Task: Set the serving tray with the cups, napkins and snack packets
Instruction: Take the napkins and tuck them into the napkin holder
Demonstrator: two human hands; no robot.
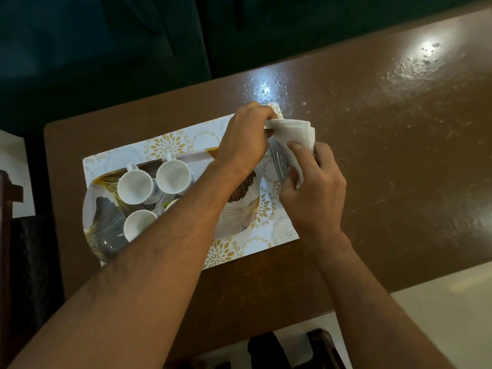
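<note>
Gripping white napkins (pixel 292 134) at the tray's (pixel 239 222) right edge, both hands' fingers (pixel 295 147) clamp them.

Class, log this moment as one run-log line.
left hand: holding napkins | right hand: holding napkins | cups: on tray

White cups (pixel 149 193) crowd the tray's (pixel 239 222) left end; its right end and the table's (pixel 386 155) right side lie open.

The left forearm (pixel 170 235) hides the middle of the serving tray (pixel 239 209) and most of a fourth white cup (pixel 171 203). Both hands cover part of the folded napkins (pixel 295 131) and a shiny object (pixel 278 161) too obscured to identify.
</note>
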